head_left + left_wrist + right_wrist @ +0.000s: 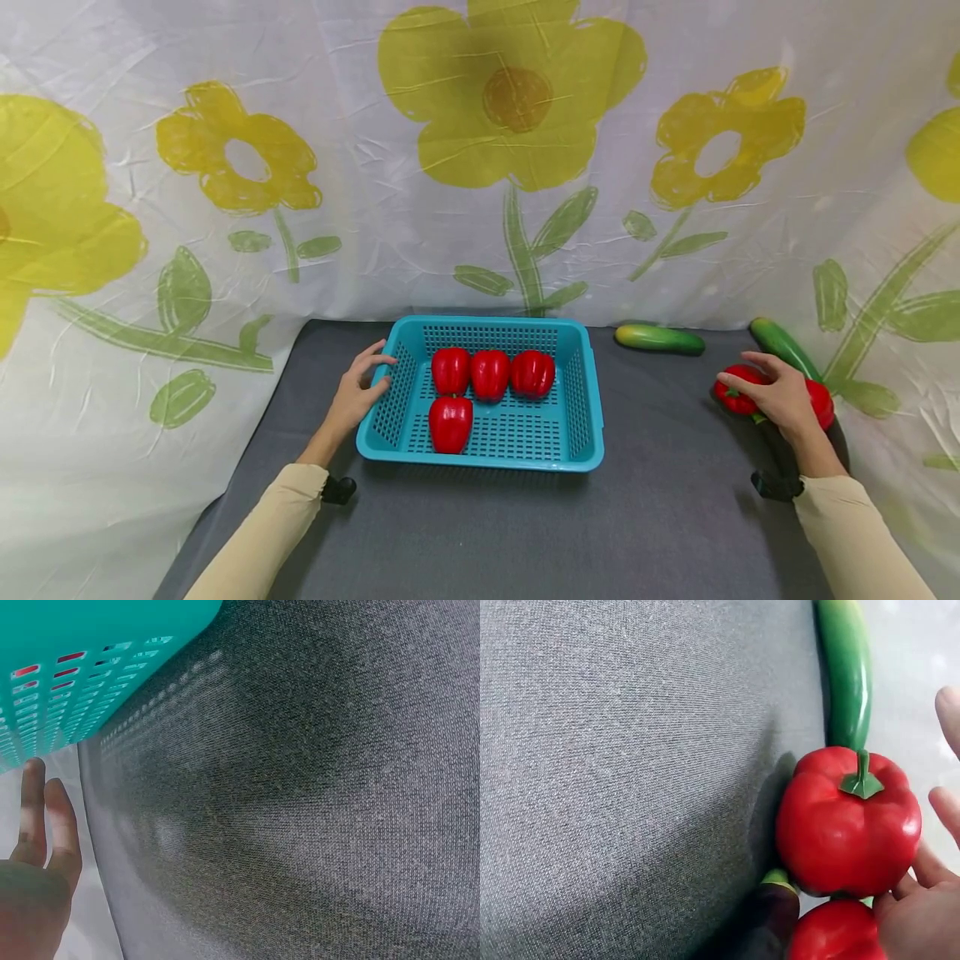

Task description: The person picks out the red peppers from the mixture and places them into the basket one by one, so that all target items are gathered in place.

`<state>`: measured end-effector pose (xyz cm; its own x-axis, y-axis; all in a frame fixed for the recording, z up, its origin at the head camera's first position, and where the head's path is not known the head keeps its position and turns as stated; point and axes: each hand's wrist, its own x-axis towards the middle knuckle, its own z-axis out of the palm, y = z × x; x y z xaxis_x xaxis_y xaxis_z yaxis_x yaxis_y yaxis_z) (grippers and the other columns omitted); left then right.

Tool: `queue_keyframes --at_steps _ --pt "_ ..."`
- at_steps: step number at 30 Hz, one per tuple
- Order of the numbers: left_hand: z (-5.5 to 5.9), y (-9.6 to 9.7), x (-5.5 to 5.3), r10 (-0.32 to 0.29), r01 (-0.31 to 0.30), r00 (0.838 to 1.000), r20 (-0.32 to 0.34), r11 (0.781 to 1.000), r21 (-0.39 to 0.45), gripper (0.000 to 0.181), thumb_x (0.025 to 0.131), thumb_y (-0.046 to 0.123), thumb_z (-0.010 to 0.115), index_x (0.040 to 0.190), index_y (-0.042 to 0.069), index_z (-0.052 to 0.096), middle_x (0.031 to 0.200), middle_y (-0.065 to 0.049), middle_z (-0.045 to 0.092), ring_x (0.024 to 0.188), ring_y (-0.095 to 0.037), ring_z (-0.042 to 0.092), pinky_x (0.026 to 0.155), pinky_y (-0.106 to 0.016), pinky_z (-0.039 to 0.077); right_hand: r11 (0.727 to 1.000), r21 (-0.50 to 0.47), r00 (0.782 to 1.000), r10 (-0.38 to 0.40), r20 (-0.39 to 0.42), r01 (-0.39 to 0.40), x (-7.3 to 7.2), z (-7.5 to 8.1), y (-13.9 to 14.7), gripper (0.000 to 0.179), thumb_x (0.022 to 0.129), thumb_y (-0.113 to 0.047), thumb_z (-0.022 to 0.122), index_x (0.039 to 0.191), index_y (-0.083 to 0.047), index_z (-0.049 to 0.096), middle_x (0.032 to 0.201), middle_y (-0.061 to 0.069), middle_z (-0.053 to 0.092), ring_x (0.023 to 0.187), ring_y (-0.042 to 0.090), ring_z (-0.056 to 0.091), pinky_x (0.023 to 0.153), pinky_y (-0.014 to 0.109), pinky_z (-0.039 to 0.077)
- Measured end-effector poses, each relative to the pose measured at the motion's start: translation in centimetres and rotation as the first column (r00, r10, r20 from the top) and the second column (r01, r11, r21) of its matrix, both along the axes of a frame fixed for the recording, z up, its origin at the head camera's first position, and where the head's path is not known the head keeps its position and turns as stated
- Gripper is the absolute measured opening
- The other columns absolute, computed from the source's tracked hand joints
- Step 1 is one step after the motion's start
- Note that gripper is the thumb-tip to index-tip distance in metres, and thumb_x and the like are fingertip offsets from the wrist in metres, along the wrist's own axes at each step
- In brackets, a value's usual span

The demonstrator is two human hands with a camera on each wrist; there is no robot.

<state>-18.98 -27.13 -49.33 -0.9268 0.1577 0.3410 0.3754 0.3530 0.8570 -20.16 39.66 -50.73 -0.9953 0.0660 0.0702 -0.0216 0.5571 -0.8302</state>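
My left hand (pixel 360 390) is at the left rim of a blue basket (pixel 480 463), its thumb and a finger overlapping the rim. In the left wrist view two of its fingers (pixel 64 825) stretch up fairly straight beside the basket's slotted wall. Inside the basket sit several red bell peppers (pixel 490 375). At the far right my right hand (pixel 783 398) hovers round another red bell pepper (pixel 847 825), fingers spread beside it. A second bell pepper (pixel 836 934) and a dark eggplant (pixel 757 922) lie close against it, partly hidden by the hand.
A green cucumber (pixel 660 339) with a yellow end lies right of the basket at the back. Another cucumber (pixel 783 346) lies just beyond the right hand, along the hanging flowered cloth (pixel 585 250). Dark grey cloth (pixel 480 542) covers the table.
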Motion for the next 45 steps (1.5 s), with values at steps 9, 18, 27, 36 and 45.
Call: queue_keyframes --at_steps 9,18,27,36,45 --pt "0.1 0.1 0.1 -0.001 0.001 1.000 -0.006 1.000 0.002 0.026 0.094 -0.013 0.057 0.121 -0.016 0.059 0.154 -0.033 0.032 0.138 -0.055 0.030 0.098 -0.072 0.033 1.000 -0.008 0.999 0.030 0.019 -0.030 0.3 0.1 0.0 0.069 0.093 -0.031 0.077 0.144 0.006 0.048 0.142 0.033 0.048 0.113 0.015 0.050 0.073 0.012 0.047" --pt "0.2 0.1 0.1 0.009 -0.009 1.000 0.000 1.000 -0.004 0.027 0.094 -0.014 0.056 0.121 -0.016 0.060 0.154 -0.033 0.032 0.138 -0.054 0.031 0.096 -0.070 0.036 0.999 0.000 0.999 0.046 0.014 -0.046 0.8 0.0 -0.3 0.062 0.092 -0.031 0.078 0.139 0.002 0.053 0.135 0.027 0.054 0.102 0.010 0.054 0.073 0.020 0.051" --pt "0.5 0.4 0.3 0.017 -0.016 1.000 0.017 1.000 -0.010 0.028 0.095 -0.014 0.056 0.122 -0.016 0.059 0.154 -0.033 0.032 0.138 -0.055 0.031 0.097 -0.070 0.036 0.998 -0.003 0.998 0.058 0.033 -0.058 0.3 -0.7 -0.4 0.066 0.094 -0.031 0.075 0.145 0.002 0.049 0.142 0.028 0.049 0.105 0.015 0.050 0.073 0.021 0.050" --pt "0.3 0.3 0.3 -0.003 0.003 1.000 -0.019 1.000 -0.009 0.026 0.095 -0.015 0.056 0.121 -0.018 0.059 0.153 -0.034 0.032 0.137 -0.057 0.029 0.096 -0.071 0.035 0.992 -0.033 0.986 0.121 0.115 -0.118 -0.1 -0.8 -0.4 0.074 0.096 -0.033 0.072 0.150 0.005 0.039 0.158 0.034 0.023 0.134 0.055 0.029 0.074 0.015 0.045" --pt "0.0 0.1 0.0 0.002 -0.002 1.000 0.000 1.000 0.007 0.027 0.095 -0.014 0.055 0.122 -0.017 0.058 0.154 -0.033 0.031 0.137 -0.055 0.032 0.097 -0.072 0.036 0.994 -0.021 0.986 0.108 0.127 -0.106 -0.1 -1.3 -0.6 0.075 0.094 -0.034 0.073 0.150 0.003 0.038 0.144 0.032 0.041 0.119 0.042 0.043 0.075 0.026 0.050"
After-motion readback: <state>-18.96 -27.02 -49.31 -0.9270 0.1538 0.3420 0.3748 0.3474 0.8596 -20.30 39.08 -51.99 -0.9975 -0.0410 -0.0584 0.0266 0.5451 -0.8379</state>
